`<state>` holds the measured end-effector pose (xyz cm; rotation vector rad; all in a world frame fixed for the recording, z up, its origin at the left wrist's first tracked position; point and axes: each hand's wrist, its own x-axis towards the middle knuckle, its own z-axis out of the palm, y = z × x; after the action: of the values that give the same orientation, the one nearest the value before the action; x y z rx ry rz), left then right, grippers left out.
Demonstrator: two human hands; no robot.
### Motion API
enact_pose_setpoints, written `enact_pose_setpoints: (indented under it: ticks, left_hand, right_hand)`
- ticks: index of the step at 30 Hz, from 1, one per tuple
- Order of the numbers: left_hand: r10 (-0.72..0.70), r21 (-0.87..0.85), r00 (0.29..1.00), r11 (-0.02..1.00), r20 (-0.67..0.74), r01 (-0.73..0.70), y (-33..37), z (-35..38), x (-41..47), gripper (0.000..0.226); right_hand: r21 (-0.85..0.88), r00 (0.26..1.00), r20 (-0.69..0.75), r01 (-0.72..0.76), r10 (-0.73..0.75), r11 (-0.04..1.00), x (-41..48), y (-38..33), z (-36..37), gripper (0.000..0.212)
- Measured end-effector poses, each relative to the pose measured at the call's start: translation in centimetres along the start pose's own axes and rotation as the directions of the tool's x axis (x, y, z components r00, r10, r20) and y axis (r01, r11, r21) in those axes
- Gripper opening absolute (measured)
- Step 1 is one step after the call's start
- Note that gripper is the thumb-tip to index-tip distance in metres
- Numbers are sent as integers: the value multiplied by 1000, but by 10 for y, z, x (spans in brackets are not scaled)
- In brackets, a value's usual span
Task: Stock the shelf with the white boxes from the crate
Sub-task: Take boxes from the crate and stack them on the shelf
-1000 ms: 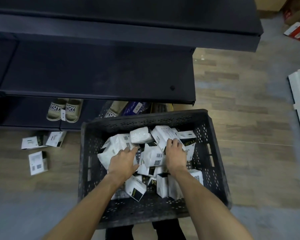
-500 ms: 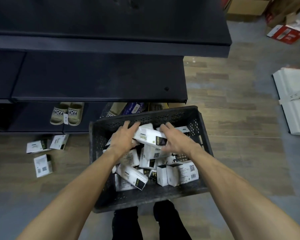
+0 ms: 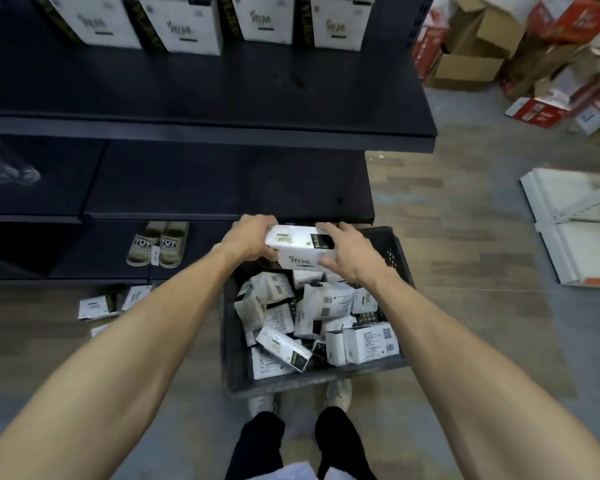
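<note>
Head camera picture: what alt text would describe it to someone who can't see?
A person's left hand and right hand hold white boxes above a black crate of similar boxes, facing dark shelves bearing a row of them.

Four shelved boxes [image 3: 187, 26]; two slippers [image 3: 158, 244]; one crate [image 3: 232, 341].

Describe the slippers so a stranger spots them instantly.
Find the dark shelving unit, then its lowest shelf, left of the black crate. Beige slippers lie there, straps printed YOY STORY, unlike the white boxes on the floor nearby.
</note>
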<state>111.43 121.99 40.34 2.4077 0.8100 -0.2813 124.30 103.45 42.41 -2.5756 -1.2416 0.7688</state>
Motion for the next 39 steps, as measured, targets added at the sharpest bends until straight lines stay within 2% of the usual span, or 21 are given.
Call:
enact_pose_setpoints:
  ticks: [6, 9, 13, 19, 26, 33, 39]
  left_hand:
    - [32, -86, 998, 996, -50, -36, 4, -19, -23, 53]
    - [65, -163, 988, 983, -138, -87, 11, -24, -45, 56]
    - [106, -201, 962, 967, -253, -160, 26, -35, -82, 42]
    - [77, -177, 903, 970, -423, -166, 48, -53, -144, 31]
    - [32, -152, 861, 980, -507, -126, 51, -87, -200, 30]
    - [11, -135, 824, 985, -567, -106, 18, -132, -226, 32]
    - [-1, -150, 788, 982, -616, -116, -41, -172, -239, 30]
  right_hand:
    - [250, 954, -286, -18, 92, 968, -33, -25, 11, 57]
    - [326, 916, -375, -13, 142, 945, -49, -31, 9, 53]
    - [378, 871, -461, 19, 170, 926, -73, -40, -1, 51]
    - [380, 857, -496, 69, 141, 923, -111, -61, -26, 50]
    - [420, 845, -516, 106, 140, 901, -138, -111, -56, 48]
    - [385, 840, -540, 191, 53, 903, -141, -172, -67, 46]
    - [360, 841, -540, 212, 18, 908, -119, -240, -60, 46]
